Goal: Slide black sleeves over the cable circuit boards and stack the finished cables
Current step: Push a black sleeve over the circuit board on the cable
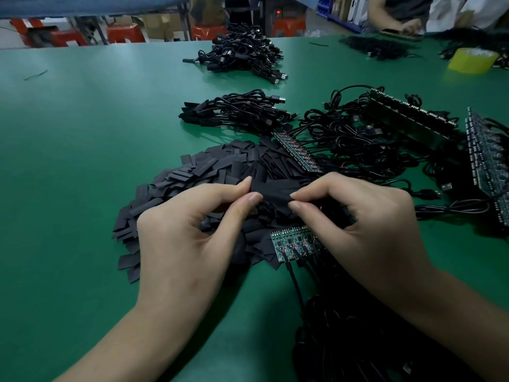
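Pinched at both ends and held just above the heap: one flat black heat-shrink sleeve (271,193). At its 9 o'clock end, thumb and forefinger of the left hand (187,230), closed on the sleeve. At its 3 o'clock end, thumb and forefinger of the right hand (355,216), pinching it likewise. Long axis from 9 to 3 o'clock, tipped slightly lower on the right. No telling of a board already inside, nor of a cable end in the right fingers: too dark there.

Just beyond the grip, toward 5 o'clock and partly under the right palm: a short strip of small green circuit boards (292,241), with thin black cables (296,285) trailing off toward 6 o'clock. Nearer the right hand than the left, so probably to be fed from the right into the sleeve's 3 o'clock mouth, with the left hand steadying. Likely need: board turned in line with the sleeve's long axis before pushing.

Farther out, from 9 round to 12 o'clock: a loose heap of flat black sleeves (198,175). Past it at 12 o'clock, well apart from both hands: a neat bundle of sleeved black cables (234,110), seemingly the finished stack. At 1 o'clock: a long strip of green boards with red-tipped wires (297,153), touching a tangle of unsleeved black cables (358,139). Beneath everything, a green table mat (82,133).
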Tool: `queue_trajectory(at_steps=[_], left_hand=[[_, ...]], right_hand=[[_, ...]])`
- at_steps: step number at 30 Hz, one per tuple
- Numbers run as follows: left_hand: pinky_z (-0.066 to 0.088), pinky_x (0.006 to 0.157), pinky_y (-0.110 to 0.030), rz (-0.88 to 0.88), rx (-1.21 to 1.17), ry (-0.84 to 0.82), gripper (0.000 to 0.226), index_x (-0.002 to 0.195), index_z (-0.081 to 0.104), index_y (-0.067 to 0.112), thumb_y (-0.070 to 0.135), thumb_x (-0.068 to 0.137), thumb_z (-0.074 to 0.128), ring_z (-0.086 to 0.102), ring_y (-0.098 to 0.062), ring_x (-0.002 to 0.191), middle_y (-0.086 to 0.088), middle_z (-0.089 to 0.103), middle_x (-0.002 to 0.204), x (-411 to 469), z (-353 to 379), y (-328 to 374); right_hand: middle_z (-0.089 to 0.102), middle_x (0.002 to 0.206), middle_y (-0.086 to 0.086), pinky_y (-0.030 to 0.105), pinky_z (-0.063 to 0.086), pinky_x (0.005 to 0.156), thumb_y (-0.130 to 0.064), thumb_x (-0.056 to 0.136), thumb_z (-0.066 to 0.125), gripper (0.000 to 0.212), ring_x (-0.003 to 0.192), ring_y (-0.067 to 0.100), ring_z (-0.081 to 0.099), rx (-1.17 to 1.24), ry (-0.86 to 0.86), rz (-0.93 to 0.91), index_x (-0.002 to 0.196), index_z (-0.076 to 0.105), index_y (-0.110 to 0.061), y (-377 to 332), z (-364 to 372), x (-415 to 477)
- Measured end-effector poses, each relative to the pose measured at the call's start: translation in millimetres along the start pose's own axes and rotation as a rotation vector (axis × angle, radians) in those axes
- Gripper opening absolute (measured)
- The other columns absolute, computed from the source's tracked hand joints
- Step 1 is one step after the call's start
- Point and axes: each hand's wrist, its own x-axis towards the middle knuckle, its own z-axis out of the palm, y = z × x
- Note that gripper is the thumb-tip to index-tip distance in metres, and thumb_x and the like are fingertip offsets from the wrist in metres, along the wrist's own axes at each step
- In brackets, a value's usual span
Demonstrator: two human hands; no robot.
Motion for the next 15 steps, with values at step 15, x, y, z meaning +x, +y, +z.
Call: queue_trajectory(at_steps=[15], left_hand=[[0.058,0.085,-0.026,-0.081,-0.140,0.001,0.020,0.097,0.082,0.025,0.036,0.081,0.075,0.075,-0.003,0.088,0.015,0.079,0.088,-14.7,-1.8,4.3]], right_hand=[[0.073,0.081,-0.003,0.020,0.047,0.065,-0.017,0.090,0.075,0.007,0.074,0.006,0.064,-0.002,-0.001,-0.025,0.088,0.074,-0.011,-5.2,-2.9,2.4]])
